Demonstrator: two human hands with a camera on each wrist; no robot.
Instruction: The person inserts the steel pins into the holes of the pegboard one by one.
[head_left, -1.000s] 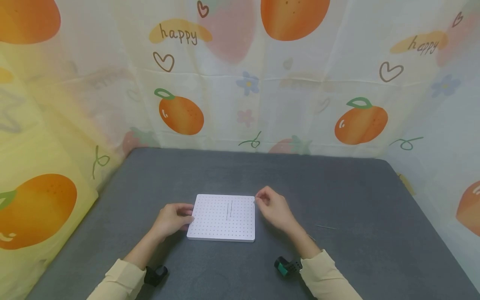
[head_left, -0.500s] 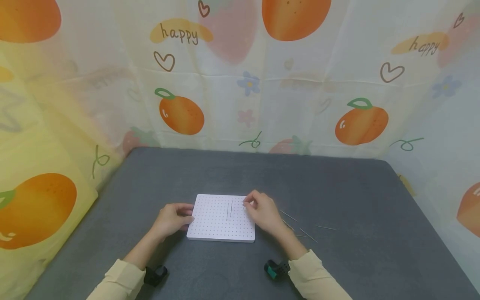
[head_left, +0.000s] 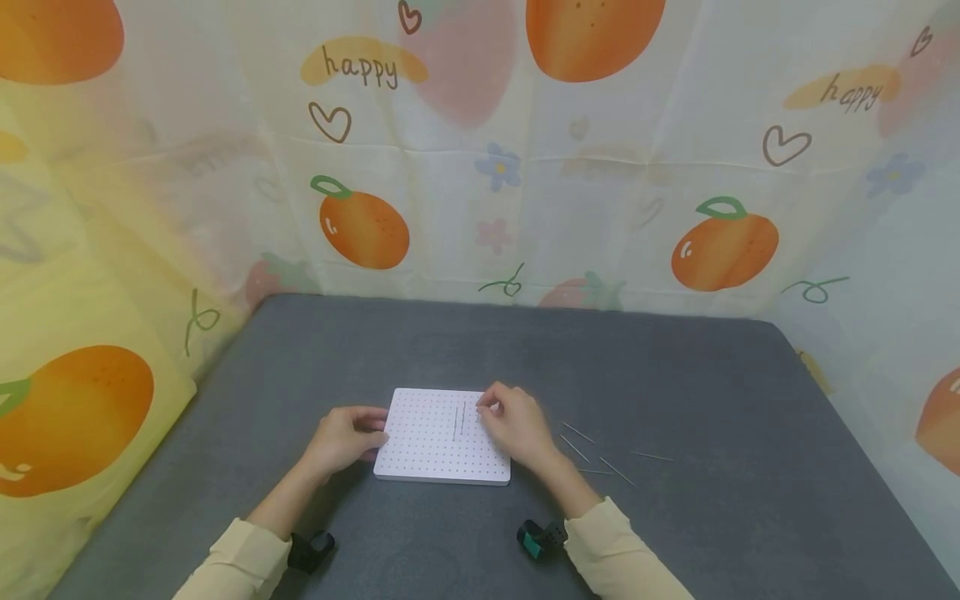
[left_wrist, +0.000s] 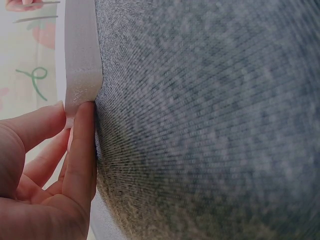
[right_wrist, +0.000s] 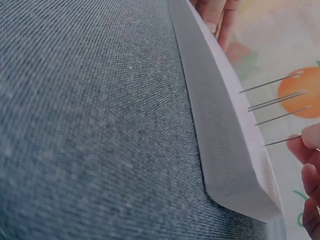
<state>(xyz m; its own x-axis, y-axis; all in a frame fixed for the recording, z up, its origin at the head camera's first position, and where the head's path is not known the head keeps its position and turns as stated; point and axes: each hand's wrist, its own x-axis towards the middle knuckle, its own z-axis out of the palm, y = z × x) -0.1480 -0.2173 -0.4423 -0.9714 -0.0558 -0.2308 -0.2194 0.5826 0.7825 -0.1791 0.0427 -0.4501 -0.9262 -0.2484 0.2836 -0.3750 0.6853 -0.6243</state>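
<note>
Fingers (right_wrist: 313,136) of the right hand (head_left: 519,423) are closed in a pinch on one metal pin (right_wrist: 280,141), over the right half of the white board (head_left: 408,458). The board lies flat on the table (head_left: 360,350); the left hand (head_left: 341,437) grips its left edge. Standing pins (right_wrist: 282,115) project from the board; loose pins (head_left: 617,471) lie to its right. Current step, as judged: insertion. Whether the tip is seated cannot be told. Next move should call for aligning with a hole, pressing straight in, then releasing.
</note>
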